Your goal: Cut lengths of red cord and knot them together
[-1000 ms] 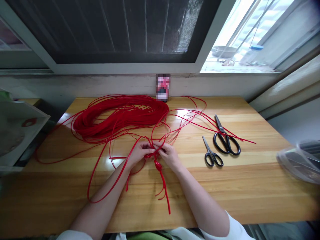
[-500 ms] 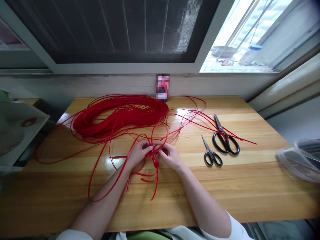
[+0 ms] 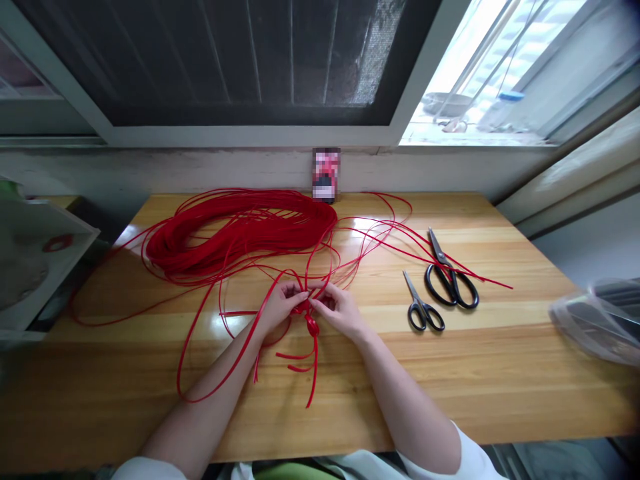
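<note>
My left hand is closed in a pinch on the red cord, at the left side of a knotted cluster. Facing it, my right hand pinches the same red cord from the right, thumb and fingers together. Below my fingertips hangs a red knot with several loose cord ends under it. One long cord loop curves across my left forearm. The exact weave between my fingertips is partly hidden. Behind my hands lies a large coil of red cord, with strands running off to both sides.
Right of my hands lie small scissors and larger black-handled scissors, cord strands crossing the larger pair. A phone-like thing leans on the wall behind the wooden table. A clear plastic container stands at the right edge.
My right thumb has moved in slightly toward the left fingertips. The loose cord ends below the knot have shifted and hang a little lower. The coil and scissors stay put.
</note>
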`<state>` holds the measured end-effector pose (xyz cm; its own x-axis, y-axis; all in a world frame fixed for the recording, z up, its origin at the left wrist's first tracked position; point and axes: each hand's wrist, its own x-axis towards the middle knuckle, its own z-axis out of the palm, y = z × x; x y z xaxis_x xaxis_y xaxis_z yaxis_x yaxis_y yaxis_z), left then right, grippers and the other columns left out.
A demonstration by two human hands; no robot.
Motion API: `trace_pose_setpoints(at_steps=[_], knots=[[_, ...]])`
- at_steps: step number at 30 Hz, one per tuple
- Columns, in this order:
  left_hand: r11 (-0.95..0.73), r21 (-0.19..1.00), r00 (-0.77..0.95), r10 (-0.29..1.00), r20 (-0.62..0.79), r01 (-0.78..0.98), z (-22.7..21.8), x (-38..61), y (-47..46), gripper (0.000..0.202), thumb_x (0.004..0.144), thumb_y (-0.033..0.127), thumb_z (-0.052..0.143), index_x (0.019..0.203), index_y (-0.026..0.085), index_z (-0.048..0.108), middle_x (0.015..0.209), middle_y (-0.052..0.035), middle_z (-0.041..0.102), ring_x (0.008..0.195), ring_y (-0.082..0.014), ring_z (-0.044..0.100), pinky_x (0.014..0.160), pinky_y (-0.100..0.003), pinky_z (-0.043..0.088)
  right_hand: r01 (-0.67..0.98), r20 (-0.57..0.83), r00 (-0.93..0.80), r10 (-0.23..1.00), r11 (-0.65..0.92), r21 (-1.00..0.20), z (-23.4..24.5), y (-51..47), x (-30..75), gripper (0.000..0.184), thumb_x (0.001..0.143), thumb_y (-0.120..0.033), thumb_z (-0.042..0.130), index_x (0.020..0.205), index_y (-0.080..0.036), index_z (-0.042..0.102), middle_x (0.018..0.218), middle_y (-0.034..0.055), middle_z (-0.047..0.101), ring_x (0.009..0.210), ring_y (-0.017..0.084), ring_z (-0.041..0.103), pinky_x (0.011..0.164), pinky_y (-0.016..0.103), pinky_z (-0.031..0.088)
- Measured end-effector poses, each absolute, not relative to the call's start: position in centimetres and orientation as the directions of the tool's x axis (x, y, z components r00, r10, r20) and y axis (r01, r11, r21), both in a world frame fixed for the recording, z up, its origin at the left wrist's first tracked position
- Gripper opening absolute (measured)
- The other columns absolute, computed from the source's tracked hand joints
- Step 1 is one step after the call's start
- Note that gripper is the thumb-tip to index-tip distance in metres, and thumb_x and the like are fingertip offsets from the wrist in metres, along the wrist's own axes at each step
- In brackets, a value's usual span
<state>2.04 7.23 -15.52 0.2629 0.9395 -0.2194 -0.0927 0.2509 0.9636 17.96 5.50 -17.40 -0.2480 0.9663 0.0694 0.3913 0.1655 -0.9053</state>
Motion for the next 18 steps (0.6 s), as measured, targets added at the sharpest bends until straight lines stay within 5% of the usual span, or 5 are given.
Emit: trace_pose_setpoints(at_steps=[4, 11, 18], knots=[[0.246, 0.965, 0.277, 0.937, -0.214, -0.088, -15.4, 1.9, 7.2, 0.021, 0.059, 0.027, 0.07, 0.056, 0.012, 0.056, 0.051, 0.003, 0.051, 0.048, -0.0065, 0.044, 0.05, -0.02, 0.032, 0.352, 0.065, -0.296, 0.953, 0.172, -0.92, -17.3, 5.6, 18.2, 0.036, 0.075, -0.019, 0.049, 0.111, -0.021, 0.056, 0.08, 0.0006, 0.065, 0.067, 0.014, 0.057, 0.061, 0.024, 0.045], [0.295, 0.951, 0.33, 0.911, -0.249, -0.097, -16.0, 2.1, 7.0, 0.022, 0.06, 0.029, 0.072, 0.057, 0.012, 0.058, 0.054, 0.0017, 0.053, 0.051, -0.007, 0.045, 0.051, -0.021, 0.032, 0.352, 0.035, -0.172, 0.985, 0.095, -0.931, -18.6, 6.2, 17.0, 0.023, 0.079, -0.034, 0.05, 0.087, -0.02, 0.064, 0.067, 0.0004, 0.064, 0.062, 0.015, 0.058, 0.056, 0.024, 0.045], [0.283, 0.955, 0.32, 0.916, -0.243, -0.086, -16.3, 2.0, 7.2, 0.021, 0.06, 0.031, 0.071, 0.064, 0.012, 0.063, 0.06, -0.0006, 0.058, 0.055, -0.0088, 0.05, 0.056, -0.022, 0.036, 0.373, 0.058, -0.036, 0.998, 0.067, -0.925, -18.8, 5.9, 16.6, 0.019, 0.078, -0.034, 0.048, 0.085, -0.02, 0.059, 0.067, 0.0006, 0.063, 0.058, 0.014, 0.056, 0.053, 0.023, 0.043]])
